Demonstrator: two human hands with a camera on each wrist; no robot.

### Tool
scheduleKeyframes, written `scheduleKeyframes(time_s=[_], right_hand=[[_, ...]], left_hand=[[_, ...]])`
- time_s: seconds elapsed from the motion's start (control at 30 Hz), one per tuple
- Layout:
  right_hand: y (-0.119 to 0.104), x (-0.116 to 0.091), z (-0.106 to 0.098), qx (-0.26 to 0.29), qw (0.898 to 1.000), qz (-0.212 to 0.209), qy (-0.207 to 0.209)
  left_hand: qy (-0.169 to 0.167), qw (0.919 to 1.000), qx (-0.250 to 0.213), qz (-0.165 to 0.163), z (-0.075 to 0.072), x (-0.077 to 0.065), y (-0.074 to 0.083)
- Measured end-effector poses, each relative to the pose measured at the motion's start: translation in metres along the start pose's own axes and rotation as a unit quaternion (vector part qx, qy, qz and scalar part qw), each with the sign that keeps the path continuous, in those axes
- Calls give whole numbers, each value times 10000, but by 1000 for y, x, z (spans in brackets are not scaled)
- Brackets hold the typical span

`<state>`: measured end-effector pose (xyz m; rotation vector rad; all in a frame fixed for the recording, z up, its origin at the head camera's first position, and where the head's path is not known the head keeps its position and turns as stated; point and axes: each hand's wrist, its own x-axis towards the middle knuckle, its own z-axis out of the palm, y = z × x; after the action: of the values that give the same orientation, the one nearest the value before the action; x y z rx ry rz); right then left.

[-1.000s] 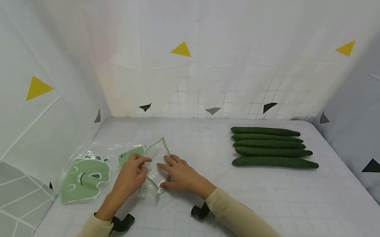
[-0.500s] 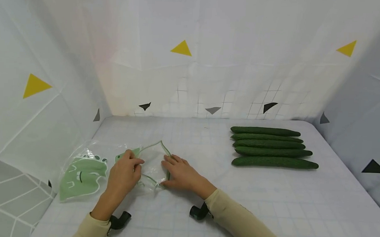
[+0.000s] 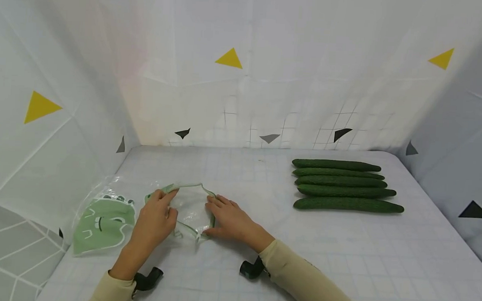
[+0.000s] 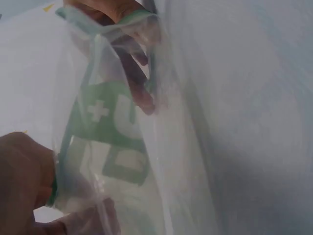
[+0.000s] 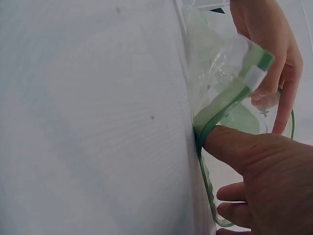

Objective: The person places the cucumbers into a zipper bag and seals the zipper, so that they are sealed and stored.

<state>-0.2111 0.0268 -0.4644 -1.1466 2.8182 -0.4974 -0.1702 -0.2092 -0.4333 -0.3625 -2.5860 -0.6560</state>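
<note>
A clear zip bag [image 3: 104,227] with green cartoon print lies on the table, its green-edged mouth spread apart between the two hands. My left hand [image 3: 153,220] is at the mouth's left side, index finger straight along the upper rim, thumb lower and apart from it. Seen from the right wrist, that index finger [image 5: 288,100] reaches into the mouth. My right hand [image 3: 234,220] lies at the right side of the mouth with fingers extended; through the plastic in the left wrist view, its fingers [image 4: 139,93] show. A white slider [image 5: 254,77] sits on the zip strip.
Several long green cucumbers [image 3: 349,204] lie side by side at the back right of the white-covered table [image 3: 341,262]. Pale sheets with yellow and dark triangles enclose the back and sides. A black wrist device [image 3: 148,279] hangs under the left wrist, and another [image 3: 252,270] under the right.
My left hand has shifted left along the bag, and its index finger has come up to the upper rim. The mouth has widened; the right hand stays nearly in place.
</note>
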Motion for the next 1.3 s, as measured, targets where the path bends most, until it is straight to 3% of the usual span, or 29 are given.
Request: scheduleKeyframes(time_s=[0.17,0.33,0.43,0.7,0.93,1.3], right_hand=[[5,-1,-3,470,9987,-210,64],[15,-9,-16,1326,9887,-625,326],[22,-18,-27,1508,9850,-670,512],[55,-52,-56,1425,9835,-389,1044],[90,-89,-81,1113,9828,-20,1476],[137,-145,-116,569,9720,356,2254]], left_hand=[[29,9991,-400,163,4,1,-5],[-142,9981,-607,26,4,0,-5],[-196,9976,-664,-75,4,-2,-6],[-300,9968,-699,-258,3,-3,-6],[-217,9969,-735,-184,0,-1,-6],[-401,9932,-1060,-283,-2,1,-8]])
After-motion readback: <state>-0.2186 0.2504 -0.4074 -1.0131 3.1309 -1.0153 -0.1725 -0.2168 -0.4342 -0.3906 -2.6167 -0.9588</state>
